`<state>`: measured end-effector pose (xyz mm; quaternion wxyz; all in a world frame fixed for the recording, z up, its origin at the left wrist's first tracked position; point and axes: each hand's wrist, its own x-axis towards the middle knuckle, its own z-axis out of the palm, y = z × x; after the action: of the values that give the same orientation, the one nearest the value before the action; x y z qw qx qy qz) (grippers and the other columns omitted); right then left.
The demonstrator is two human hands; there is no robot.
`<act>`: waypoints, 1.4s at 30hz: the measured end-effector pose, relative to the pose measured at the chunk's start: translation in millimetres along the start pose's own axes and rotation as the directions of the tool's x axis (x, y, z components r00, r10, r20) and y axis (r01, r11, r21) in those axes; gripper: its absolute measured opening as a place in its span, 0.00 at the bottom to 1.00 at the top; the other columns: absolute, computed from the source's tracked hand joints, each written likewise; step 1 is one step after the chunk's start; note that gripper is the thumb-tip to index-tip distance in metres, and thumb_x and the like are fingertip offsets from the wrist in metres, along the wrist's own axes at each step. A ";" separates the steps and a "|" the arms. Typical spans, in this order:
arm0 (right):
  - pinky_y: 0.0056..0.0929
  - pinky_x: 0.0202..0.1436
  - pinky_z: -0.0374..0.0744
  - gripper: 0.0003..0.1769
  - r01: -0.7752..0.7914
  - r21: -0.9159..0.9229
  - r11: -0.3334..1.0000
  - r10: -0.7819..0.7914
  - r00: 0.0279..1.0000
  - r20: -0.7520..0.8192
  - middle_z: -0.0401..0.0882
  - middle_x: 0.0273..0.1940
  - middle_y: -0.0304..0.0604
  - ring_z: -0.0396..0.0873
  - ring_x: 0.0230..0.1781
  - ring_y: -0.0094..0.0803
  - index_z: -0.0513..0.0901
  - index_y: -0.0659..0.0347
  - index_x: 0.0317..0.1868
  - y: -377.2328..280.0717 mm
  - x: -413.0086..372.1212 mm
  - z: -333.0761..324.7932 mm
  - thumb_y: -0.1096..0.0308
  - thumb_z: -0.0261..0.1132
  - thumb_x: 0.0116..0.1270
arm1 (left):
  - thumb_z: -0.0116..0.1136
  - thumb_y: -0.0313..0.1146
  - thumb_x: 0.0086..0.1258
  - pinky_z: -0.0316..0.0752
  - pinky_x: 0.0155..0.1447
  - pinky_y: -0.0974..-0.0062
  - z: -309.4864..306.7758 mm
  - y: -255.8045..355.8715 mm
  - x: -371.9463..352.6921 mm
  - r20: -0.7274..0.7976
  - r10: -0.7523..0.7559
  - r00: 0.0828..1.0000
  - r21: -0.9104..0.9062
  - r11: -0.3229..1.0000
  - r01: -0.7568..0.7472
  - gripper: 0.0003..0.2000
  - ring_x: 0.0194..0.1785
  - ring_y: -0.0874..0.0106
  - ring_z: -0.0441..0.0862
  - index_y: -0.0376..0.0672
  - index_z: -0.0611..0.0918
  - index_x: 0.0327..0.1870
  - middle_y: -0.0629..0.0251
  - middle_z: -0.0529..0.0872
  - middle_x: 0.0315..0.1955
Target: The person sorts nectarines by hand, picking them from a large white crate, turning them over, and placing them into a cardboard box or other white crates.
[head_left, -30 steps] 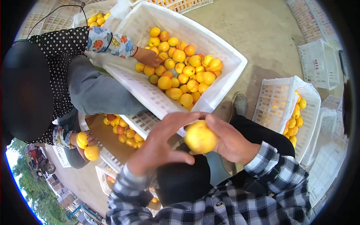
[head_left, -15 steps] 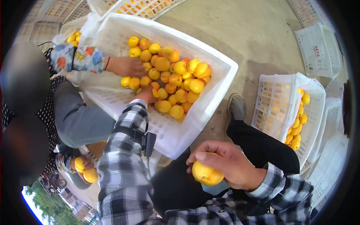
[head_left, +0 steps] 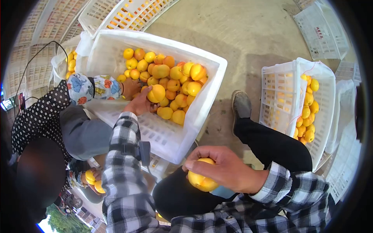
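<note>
My left hand (head_left: pixel 140 103) is over the large white crate (head_left: pixel 171 145), its fingers around a yellow-orange fruit (head_left: pixel 156 93). Many similar fruits (head_left: pixel 175 73) lie in a heap under and beyond it. Above my lap, my right hand (head_left: pixel 229 169) is closed on yellow fruit (head_left: pixel 202 179), with the thumb across the top. A co-worker's hand (head_left: pixel 131 88) in a flowered sleeve touches the fruit at the crate's left side, close to my left hand. The co-worker's other hand (head_left: pixel 97 175) holds yellow fruits at the lower left.
A white crate of fruit (head_left: pixel 279 97) stands right of my shoe (head_left: pixel 241 105). Another white crate (head_left: pixel 320 33) is at the upper right. More crates with fruit (head_left: pixel 136 13) stand behind the large one. A dark cable (head_left: pixel 27 70) loops at the left.
My left hand has risen from among the fruits and now holds one up. The co-worker's reaching hand has moved nearer the crate's left side. The view has shifted.
</note>
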<state>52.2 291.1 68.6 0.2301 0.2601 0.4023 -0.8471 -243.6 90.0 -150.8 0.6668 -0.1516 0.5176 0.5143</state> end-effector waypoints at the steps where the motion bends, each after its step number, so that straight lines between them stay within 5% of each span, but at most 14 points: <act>1: 0.23 0.40 0.75 0.18 0.021 -0.009 1.000 -0.021 1.000 -0.001 0.80 0.31 0.36 0.75 0.33 0.19 0.82 0.65 0.36 1.9 0.9 0.2 0.56 0.64 0.67 | 0.47 0.61 0.68 0.75 0.32 0.74 16.9 2.1 -4.0 -0.107 0.009 0.994 0.062 0.998 -0.002 0.28 0.31 0.69 0.80 0.46 0.76 0.54 0.62 0.83 0.33; 5: 0.24 0.39 0.75 0.17 -0.028 0.026 0.999 0.028 1.000 -0.011 0.79 0.29 0.37 0.75 0.31 0.20 0.82 0.65 0.36 -9.8 0.6 1.5 0.56 0.65 0.66 | 0.34 0.70 0.66 0.72 0.30 0.77 61.1 12.7 -21.0 0.096 0.114 0.989 -0.057 0.992 -0.109 0.36 0.29 0.69 0.77 0.44 0.77 0.52 0.61 0.81 0.30; 13: 0.24 0.40 0.76 0.16 0.012 -0.063 0.998 -0.014 1.000 -0.027 0.81 0.30 0.38 0.77 0.32 0.20 0.83 0.65 0.36 3.9 5.2 -0.9 0.57 0.65 0.65 | 0.42 0.67 0.65 0.76 0.37 0.68 69.3 -24.1 -73.3 0.371 0.329 0.868 -0.462 0.877 -0.135 0.36 0.33 0.59 0.78 0.39 0.73 0.56 0.52 0.80 0.36; 17: 0.23 0.44 0.76 0.15 -0.024 -0.058 0.998 0.023 0.999 -0.022 0.82 0.32 0.37 0.78 0.35 0.20 0.83 0.66 0.37 5.3 4.3 1.8 0.59 0.64 0.66 | 0.54 0.56 0.66 0.82 0.43 0.63 70.0 -61.0 -132.4 0.103 0.486 0.868 -0.508 0.776 -0.375 0.31 0.42 0.58 0.76 0.38 0.70 0.59 0.49 0.73 0.49; 22: 0.28 0.40 0.81 0.13 -0.035 0.058 0.998 0.033 0.998 0.048 0.81 0.36 0.45 0.82 0.37 0.30 0.78 0.67 0.39 7.4 1.2 8.1 0.63 0.60 0.71 | 0.67 0.50 0.59 0.81 0.50 0.65 4.0 -173.5 -240.5 -0.136 0.694 0.707 -0.130 0.695 -0.707 0.34 0.53 0.59 0.78 0.41 0.68 0.61 0.50 0.76 0.52; 25: 0.28 0.40 0.81 0.13 -0.039 0.053 0.998 0.038 0.999 0.029 0.81 0.37 0.45 0.82 0.37 0.29 0.78 0.66 0.39 7.6 -2.0 8.6 0.62 0.60 0.71 | 0.70 0.47 0.56 0.79 0.54 0.68 -6.3 -226.3 -268.3 -0.615 0.418 0.669 0.127 0.889 -0.439 0.36 0.55 0.62 0.78 0.39 0.68 0.62 0.55 0.78 0.52; 28: 0.25 0.42 0.80 0.14 -0.040 -0.008 0.999 0.041 0.999 0.033 0.81 0.39 0.43 0.82 0.39 0.27 0.79 0.66 0.40 13.0 -0.8 13.5 0.61 0.62 0.70 | 0.68 0.44 0.59 0.76 0.55 0.69 -89.7 -321.9 -225.2 -0.800 0.374 0.469 0.553 0.764 0.334 0.35 0.55 0.62 0.78 0.37 0.66 0.64 0.53 0.78 0.51; 31: 0.24 0.44 0.79 0.14 -0.016 -0.027 1.000 0.017 0.999 0.032 0.81 0.40 0.42 0.81 0.40 0.26 0.79 0.66 0.40 10.7 -1.0 11.4 0.60 0.62 0.70 | 0.68 0.44 0.59 0.76 0.54 0.67 -99.0 -346.1 -201.9 -0.842 0.275 0.464 0.382 0.911 0.153 0.34 0.54 0.60 0.79 0.36 0.69 0.63 0.51 0.78 0.52; 34: 0.24 0.45 0.78 0.15 -0.019 -0.013 1.000 0.019 1.000 0.021 0.81 0.40 0.42 0.80 0.40 0.25 0.79 0.66 0.40 4.5 -1.8 7.4 0.60 0.62 0.70 | 0.67 0.45 0.60 0.76 0.54 0.67 -33.5 -282.4 -220.6 -0.875 0.099 0.474 0.242 0.937 0.252 0.29 0.53 0.59 0.79 0.35 0.75 0.58 0.50 0.80 0.50; 35: 0.24 0.45 0.78 0.15 -0.044 -0.035 0.998 0.044 0.999 0.012 0.81 0.40 0.42 0.80 0.40 0.25 0.79 0.66 0.40 1.3 -2.7 6.5 0.60 0.62 0.70 | 0.65 0.45 0.62 0.78 0.49 0.66 -80.6 -305.3 -223.0 -0.834 0.343 0.432 0.540 0.668 0.512 0.23 0.45 0.60 0.83 0.34 0.81 0.50 0.52 0.84 0.42; 37: 0.24 0.45 0.78 0.15 -0.070 -0.050 0.996 0.070 0.998 -0.003 0.82 0.40 0.42 0.80 0.40 0.24 0.79 0.66 0.40 -4.4 -4.3 5.1 0.60 0.62 0.70 | 0.61 0.41 0.68 0.80 0.37 0.74 -0.9 -225.9 -247.5 -0.771 0.395 0.499 0.622 0.634 0.460 0.16 0.32 0.70 0.83 0.33 0.82 0.41 0.60 0.85 0.33; 39: 0.22 0.39 0.75 0.16 -0.049 -0.076 0.996 0.049 0.999 0.001 0.81 0.32 0.35 0.76 0.33 0.18 0.82 0.66 0.38 -7.5 -6.8 7.1 0.59 0.65 0.67 | 0.57 0.38 0.71 0.78 0.34 0.77 65.5 -161.2 -254.8 -0.573 0.456 0.681 0.608 0.794 -0.020 0.14 0.27 0.73 0.81 0.32 0.82 0.34 0.63 0.84 0.24; 41: 0.21 0.39 0.75 0.15 -0.057 -0.081 0.995 0.058 0.998 0.009 0.81 0.32 0.35 0.76 0.33 0.18 0.82 0.66 0.38 -10.1 -11.2 8.5 0.59 0.65 0.67 | 0.56 0.34 0.71 0.75 0.32 0.79 98.9 -113.4 -238.4 -0.250 0.609 0.753 0.632 0.691 -0.350 0.12 0.27 0.76 0.80 0.33 0.82 0.33 0.64 0.84 0.26; 42: 0.21 0.40 0.75 0.15 -0.056 -0.085 0.995 0.058 0.998 0.013 0.81 0.32 0.35 0.76 0.33 0.18 0.82 0.65 0.38 -9.5 -12.6 8.3 0.59 0.65 0.67 | 0.57 0.34 0.70 0.74 0.33 0.80 109.6 -89.6 -214.7 -0.269 0.613 0.742 0.721 0.640 -0.267 0.11 0.27 0.78 0.79 0.33 0.82 0.34 0.66 0.84 0.26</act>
<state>53.9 292.2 86.3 0.2682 0.2548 0.4281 -0.8245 -95.6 18.9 47.2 0.3692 0.0957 0.8330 0.4007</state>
